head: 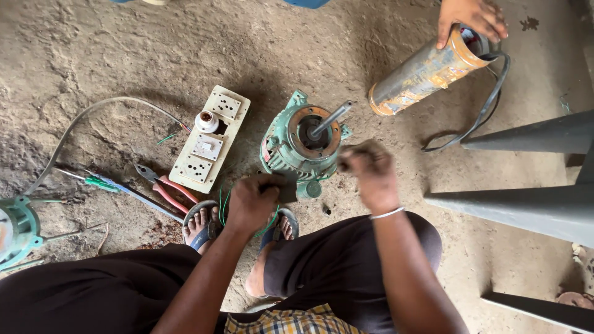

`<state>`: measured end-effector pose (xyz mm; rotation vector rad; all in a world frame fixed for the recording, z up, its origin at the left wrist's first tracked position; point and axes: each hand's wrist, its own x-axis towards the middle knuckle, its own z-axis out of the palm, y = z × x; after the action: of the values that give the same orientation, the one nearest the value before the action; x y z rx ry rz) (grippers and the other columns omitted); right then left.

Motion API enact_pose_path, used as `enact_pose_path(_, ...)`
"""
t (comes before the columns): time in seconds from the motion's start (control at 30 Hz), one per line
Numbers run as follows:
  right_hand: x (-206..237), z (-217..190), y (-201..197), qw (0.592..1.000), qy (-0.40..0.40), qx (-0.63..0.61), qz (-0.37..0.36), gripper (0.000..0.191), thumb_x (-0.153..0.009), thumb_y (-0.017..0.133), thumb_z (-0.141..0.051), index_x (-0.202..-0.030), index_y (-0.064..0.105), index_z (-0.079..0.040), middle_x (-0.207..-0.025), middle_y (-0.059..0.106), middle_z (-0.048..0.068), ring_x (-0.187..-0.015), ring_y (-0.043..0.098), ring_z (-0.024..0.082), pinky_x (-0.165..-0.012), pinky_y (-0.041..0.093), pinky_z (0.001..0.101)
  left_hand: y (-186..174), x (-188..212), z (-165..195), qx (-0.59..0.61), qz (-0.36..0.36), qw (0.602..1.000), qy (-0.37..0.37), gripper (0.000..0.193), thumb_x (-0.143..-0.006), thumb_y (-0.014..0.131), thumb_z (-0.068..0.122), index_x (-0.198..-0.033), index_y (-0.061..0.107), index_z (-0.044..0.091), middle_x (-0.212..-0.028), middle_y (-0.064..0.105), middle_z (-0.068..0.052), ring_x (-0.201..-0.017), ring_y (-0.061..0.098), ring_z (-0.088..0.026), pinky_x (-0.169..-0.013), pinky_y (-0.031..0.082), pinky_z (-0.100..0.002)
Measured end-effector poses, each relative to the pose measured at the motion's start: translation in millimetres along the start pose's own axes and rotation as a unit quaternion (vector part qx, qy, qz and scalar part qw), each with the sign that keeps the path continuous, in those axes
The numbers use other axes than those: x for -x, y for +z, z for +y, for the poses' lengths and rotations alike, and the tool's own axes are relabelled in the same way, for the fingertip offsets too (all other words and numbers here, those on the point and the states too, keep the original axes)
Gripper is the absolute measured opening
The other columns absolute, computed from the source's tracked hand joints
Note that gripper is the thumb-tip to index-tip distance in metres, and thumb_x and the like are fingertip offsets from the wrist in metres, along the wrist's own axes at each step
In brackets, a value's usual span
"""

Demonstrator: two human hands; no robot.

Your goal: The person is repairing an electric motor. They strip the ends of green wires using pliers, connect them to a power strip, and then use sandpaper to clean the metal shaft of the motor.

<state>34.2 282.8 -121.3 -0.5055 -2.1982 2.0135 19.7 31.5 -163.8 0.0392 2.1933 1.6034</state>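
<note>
- Left hand (252, 201) sits curled shut over a dark flat piece (286, 185), with green wire (272, 219) trailing under the palm toward the sandals.
- Right hand (369, 170) is blurred; it looks loosely fisted, fingertips pinched at the other end of that dark piece, but whether it grips anything I cannot tell.
- Just beyond both hands stands the green motor (296, 151), shaft (331, 117) pointing up and away, tilted.
- Risk, as I judge it: the shaft juts close to the right knuckles, so a slip while pulling could knock them against it; the cause would be a sudden release of the piece.
- Green wire could snag under the left foot (201, 226) and jerk the work.
- Both forearms reach forward from a squat, elbows over the knees, a bangle (387, 213) on the right wrist.
- Left of the left hand lie a switchboard (210, 139), pliers (164, 185) and a screwdriver (99, 182).
- Far beyond the right hand, another person's hand (470, 18) rests on a rusty cylinder (427, 71).
</note>
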Motion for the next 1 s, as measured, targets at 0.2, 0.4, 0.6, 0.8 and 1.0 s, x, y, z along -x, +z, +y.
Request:
enact_pose_path(0.2, -17, 29, -41, 0.99, 0.054, -0.115, 0.057, 0.015, -0.095, 0.061, 0.005, -0.107, 0.069, 0.0, -0.098, 0.07, 0.012, -0.086, 0.07, 0.021, -0.078, 0.062, 0.0346, 33, -30, 31, -0.084, -0.112, 0.988, -0.059, 0.036, -0.097, 0.06, 0.01, -0.13, 0.07, 0.02, -0.112, 0.073, -0.013, -0.055, 0.059, -0.02, -0.046, 0.05, -0.033)
enact_pose_path(0.4, -33, 60, -50, 0.995, 0.032, -0.035, 0.085, 0.027, -0.091, 0.068, 0.007, -0.117, 0.068, 0.002, -0.103, 0.071, 0.011, -0.092, 0.069, 0.017, -0.083, 0.061, 0.0306, 80, -56, 44, -0.195, -0.055, 0.954, 0.22, 0.047, -0.094, 0.043, -0.009, -0.132, 0.065, 0.009, -0.129, 0.062, -0.016, -0.074, 0.063, -0.017, -0.058, 0.054, -0.028)
enact_pose_path(0.6, -30, 54, -38, 0.995, 0.025, 0.056, 0.075, 0.022, -0.092, 0.07, 0.003, -0.115, 0.068, 0.001, -0.098, 0.073, 0.01, -0.084, 0.069, 0.015, -0.076, 0.062, 0.0303, 87, -59, 25, -0.262, -0.03, 0.954, 0.144, 0.042, -0.096, 0.056, 0.0, -0.135, 0.064, 0.013, -0.136, 0.05, -0.019, -0.077, 0.071, -0.027, -0.067, 0.062, -0.037)
enact_pose_path(0.8, -25, 37, -13, 0.992, 0.006, 0.126, 0.027, 0.018, -0.094, 0.071, 0.0, -0.112, 0.068, 0.0, -0.094, 0.073, 0.008, -0.081, 0.068, 0.013, -0.074, 0.061, 0.0285, 82, -62, 14, -0.194, 0.047, 0.963, 0.182, 0.037, -0.09, 0.07, 0.019, -0.127, 0.072, 0.019, -0.135, 0.056, -0.013, -0.089, 0.074, -0.027, -0.075, 0.062, -0.037)
enact_pose_path(1.0, -33, 37, -14, 0.991, 0.002, 0.12, 0.052, 0.019, -0.093, 0.07, -0.002, -0.112, 0.073, -0.002, -0.095, 0.075, 0.006, -0.083, 0.07, 0.013, -0.077, 0.061, 0.0282, 75, -66, 10, -0.208, 0.031, 0.957, 0.197, 0.04, -0.089, 0.073, 0.022, -0.129, 0.071, 0.017, -0.137, 0.062, -0.007, -0.085, 0.074, -0.026, -0.075, 0.06, -0.039)
